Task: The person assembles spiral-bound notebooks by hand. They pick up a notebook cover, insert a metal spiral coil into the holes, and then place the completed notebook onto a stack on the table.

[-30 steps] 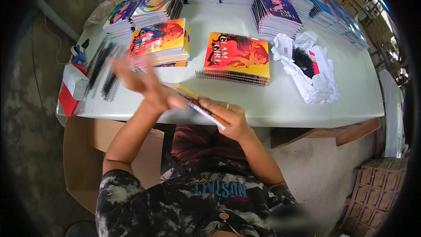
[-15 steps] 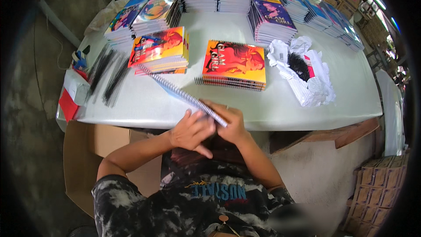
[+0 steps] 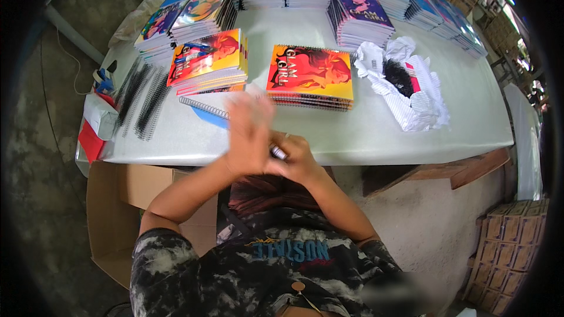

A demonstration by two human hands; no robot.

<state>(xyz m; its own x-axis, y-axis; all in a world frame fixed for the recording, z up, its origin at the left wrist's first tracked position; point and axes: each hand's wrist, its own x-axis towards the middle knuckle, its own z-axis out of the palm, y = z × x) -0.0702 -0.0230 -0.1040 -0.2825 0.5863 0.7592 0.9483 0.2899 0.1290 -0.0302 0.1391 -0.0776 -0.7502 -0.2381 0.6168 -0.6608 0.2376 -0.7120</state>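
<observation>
A spiral-bound notebook (image 3: 202,107) is held low over the table's front edge, its wire spine toward me and a bit of blue page or cover showing at the left. My right hand (image 3: 296,157) is closed round the near end of that spine. In front of the notebook, my left hand (image 3: 249,132) is raised with fingers stretched upward, blurred by motion, and hides the middle of it. Beyond my hands lies a pile of red and yellow notebooks (image 3: 311,76). Left of it, a similar pile (image 3: 220,53) has blue pen-like items (image 3: 194,53) on top.
Loose black binding coils (image 3: 147,103) lie at the table's left. Crumpled white paper (image 3: 420,108) holds more black coils (image 3: 399,77) at the right. Notebook stacks (image 3: 361,14) line the back of the white table (image 3: 446,144). An open cardboard box (image 3: 108,217) stands below, left.
My left hand has swung up from beside the spine, its fingers now pointing upward across the notebook. My right hand has moved slightly left and keeps its hold.
</observation>
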